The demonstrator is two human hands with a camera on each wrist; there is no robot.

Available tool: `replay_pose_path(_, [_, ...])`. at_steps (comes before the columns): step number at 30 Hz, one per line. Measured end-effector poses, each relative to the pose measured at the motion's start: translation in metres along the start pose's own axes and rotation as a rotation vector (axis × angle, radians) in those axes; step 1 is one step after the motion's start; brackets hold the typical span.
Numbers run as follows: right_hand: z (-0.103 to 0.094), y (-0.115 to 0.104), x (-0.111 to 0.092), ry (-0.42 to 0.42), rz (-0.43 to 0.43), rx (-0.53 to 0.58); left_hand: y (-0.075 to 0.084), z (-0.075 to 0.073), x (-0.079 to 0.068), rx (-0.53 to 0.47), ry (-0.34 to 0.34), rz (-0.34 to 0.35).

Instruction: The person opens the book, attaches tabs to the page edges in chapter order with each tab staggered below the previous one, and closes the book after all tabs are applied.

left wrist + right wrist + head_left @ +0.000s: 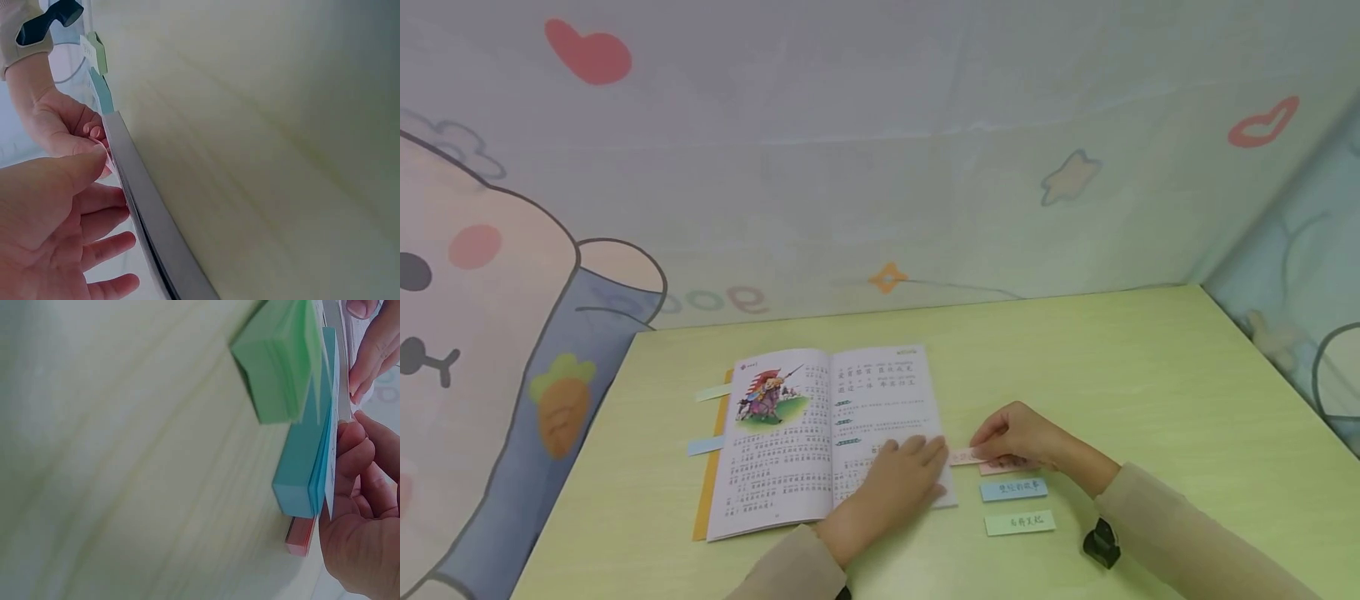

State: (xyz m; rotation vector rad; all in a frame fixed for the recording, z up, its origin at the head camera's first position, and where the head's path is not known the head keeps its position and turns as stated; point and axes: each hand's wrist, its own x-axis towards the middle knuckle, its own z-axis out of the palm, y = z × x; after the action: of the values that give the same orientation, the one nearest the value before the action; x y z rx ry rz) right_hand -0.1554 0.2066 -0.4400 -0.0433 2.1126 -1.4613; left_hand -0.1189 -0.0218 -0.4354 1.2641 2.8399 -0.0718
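Note:
An open book (775, 475) with printed pages and a colour picture of a rider lies on the table. My left hand (904, 479) rests on its right page, fingers stretched toward the outer edge; the left wrist view shows the same hand (50, 219) with fingers spread along the page edge. At that edge my right hand (1022, 437) pinches a pale pink sticky note (962, 457) bearing handwriting, its left end meeting the page. Under the right hand lies a pink sticky-note pad (1000, 469), mostly covered. Just below it are a blue pad (1011, 490) and a green pad (1020, 523), both written on.
From the book's left side stick out a green tab (713, 392) and a blue tab (705, 446), beside an orange-yellow cover edge (703, 500). A cloth backdrop (850, 167) with cartoon prints stands behind the light green table (1112, 358).

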Motion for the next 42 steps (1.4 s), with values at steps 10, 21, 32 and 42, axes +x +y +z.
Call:
replay_pose_path(10, [0.000, -0.001, 0.000, 0.007, -0.003, -0.025, 0.007, 0.003, -0.009, 0.008, 0.076, 0.065])
replay_pose_path(21, [0.000, 0.001, 0.001, 0.006, -0.005, -0.022, 0.003, -0.003, -0.019, -0.014, 0.004, 0.027])
replay_pose_path(32, [-0.002, -0.001, 0.000, -0.003, -0.017, -0.029, -0.008, -0.010, -0.030, -0.057, 0.011, 0.039])
replay_pose_path(42, [-0.014, -0.006, -0.001, 0.058, -0.041, -0.077, -0.042, -0.016, -0.055, -0.274, 0.141, -0.035])
